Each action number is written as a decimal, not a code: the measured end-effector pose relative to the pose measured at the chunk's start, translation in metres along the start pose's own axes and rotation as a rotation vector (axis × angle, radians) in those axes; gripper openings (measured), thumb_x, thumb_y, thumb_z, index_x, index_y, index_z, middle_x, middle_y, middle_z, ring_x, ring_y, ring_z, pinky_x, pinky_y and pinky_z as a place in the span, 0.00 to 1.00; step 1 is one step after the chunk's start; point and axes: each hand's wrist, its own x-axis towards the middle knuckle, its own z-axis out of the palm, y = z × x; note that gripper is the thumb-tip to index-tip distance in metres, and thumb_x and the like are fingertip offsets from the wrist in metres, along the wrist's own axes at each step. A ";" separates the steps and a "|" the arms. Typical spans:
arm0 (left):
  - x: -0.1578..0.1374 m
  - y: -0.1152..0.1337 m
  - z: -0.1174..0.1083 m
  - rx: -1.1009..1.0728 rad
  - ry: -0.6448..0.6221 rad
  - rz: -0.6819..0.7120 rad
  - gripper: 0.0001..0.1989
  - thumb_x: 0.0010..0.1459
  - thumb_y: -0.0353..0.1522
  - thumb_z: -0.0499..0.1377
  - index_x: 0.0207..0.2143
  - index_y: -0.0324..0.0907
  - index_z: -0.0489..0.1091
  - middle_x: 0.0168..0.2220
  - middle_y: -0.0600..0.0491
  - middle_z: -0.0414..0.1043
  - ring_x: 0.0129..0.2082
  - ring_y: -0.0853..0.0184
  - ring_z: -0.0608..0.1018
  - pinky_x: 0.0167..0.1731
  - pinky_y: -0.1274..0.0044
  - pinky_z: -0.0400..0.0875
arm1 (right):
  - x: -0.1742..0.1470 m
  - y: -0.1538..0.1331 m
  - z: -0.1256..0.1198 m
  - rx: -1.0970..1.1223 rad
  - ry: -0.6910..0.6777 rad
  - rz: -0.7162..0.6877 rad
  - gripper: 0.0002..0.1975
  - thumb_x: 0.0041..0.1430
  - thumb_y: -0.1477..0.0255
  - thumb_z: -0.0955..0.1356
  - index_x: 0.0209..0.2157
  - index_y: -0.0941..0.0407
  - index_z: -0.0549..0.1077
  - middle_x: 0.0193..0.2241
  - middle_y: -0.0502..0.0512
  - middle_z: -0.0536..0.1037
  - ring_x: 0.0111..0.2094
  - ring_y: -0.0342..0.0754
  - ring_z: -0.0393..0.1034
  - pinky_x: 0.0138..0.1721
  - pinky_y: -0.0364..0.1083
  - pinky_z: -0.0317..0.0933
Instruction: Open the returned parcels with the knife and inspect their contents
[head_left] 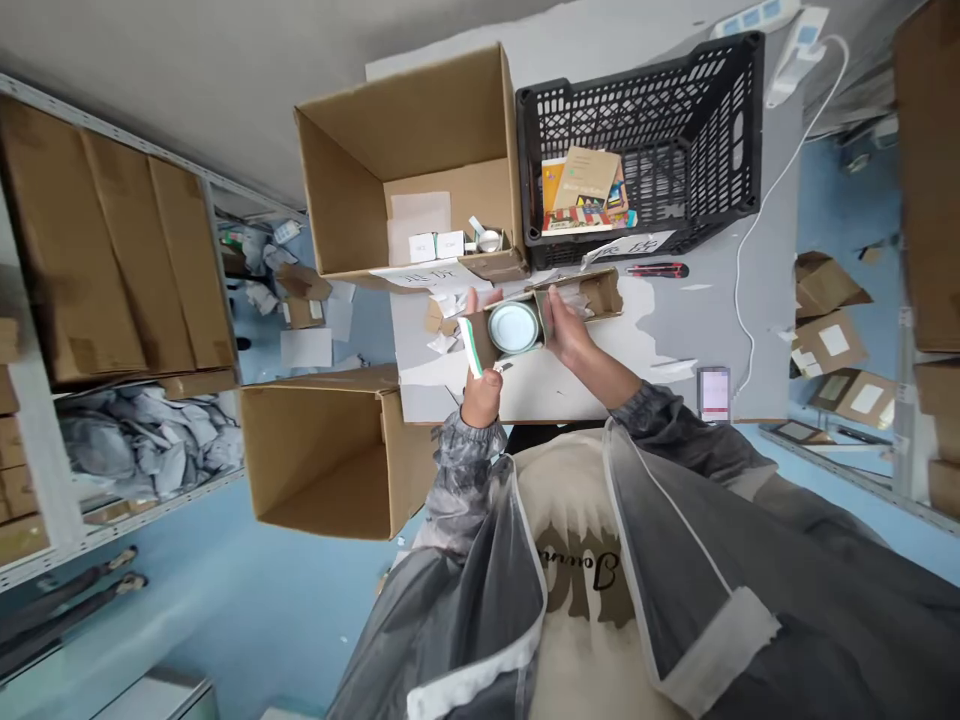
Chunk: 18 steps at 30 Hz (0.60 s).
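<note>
In front of my chest I hold a small opened carton with a green-and-white edge (472, 347). Inside it sits a round, pale white-blue container (514, 327), its circular end facing up; I cannot tell its exact kind. My left hand (482, 392) is closed round the carton's left side, thumb at the near edge and fingertips at the far edge. On the right side, my right hand (566, 330) grips the carton's cardboard wall. Just beyond that hand lies a long opened brown carton (604, 294) with pale paper in it.
A large open cardboard box (409, 110) with small white boxes stands at the back, beside a black plastic crate (716, 120) holding booklets. A red-and-black utility knife (658, 270) and a phone (715, 393) lie on the table (645, 340). Another open box (319, 460) stands front left.
</note>
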 end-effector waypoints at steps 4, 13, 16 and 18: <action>0.030 0.001 -0.025 0.057 0.020 0.197 0.63 0.61 0.77 0.71 0.87 0.56 0.66 0.85 0.37 0.68 0.90 0.33 0.64 0.86 0.45 0.68 | 0.012 0.004 0.020 -0.012 0.106 -0.081 0.36 0.76 0.29 0.72 0.56 0.48 0.81 0.39 0.54 0.89 0.47 0.56 0.86 0.45 0.50 0.85; 0.105 -0.034 -0.132 0.183 0.155 0.323 0.46 0.70 0.65 0.74 0.78 0.51 0.74 0.76 0.39 0.78 0.82 0.35 0.74 0.83 0.41 0.69 | 0.071 -0.006 0.105 -0.099 -0.044 -0.141 0.31 0.83 0.36 0.71 0.60 0.50 0.80 0.51 0.61 0.91 0.49 0.59 0.88 0.56 0.66 0.90; 0.147 -0.047 -0.180 0.170 0.237 0.303 0.49 0.69 0.71 0.70 0.75 0.47 0.75 0.76 0.41 0.78 0.88 0.39 0.67 0.85 0.44 0.66 | 0.106 -0.028 0.148 -0.222 -0.129 -0.236 0.35 0.84 0.36 0.70 0.68 0.52 0.80 0.59 0.63 0.90 0.55 0.59 0.88 0.65 0.68 0.86; 0.178 -0.060 -0.208 0.145 0.230 0.302 0.51 0.72 0.73 0.66 0.72 0.40 0.75 0.74 0.40 0.80 0.89 0.44 0.64 0.85 0.44 0.63 | 0.131 -0.043 0.177 -0.344 -0.184 -0.304 0.35 0.83 0.37 0.71 0.68 0.51 0.81 0.61 0.60 0.89 0.62 0.58 0.86 0.72 0.66 0.81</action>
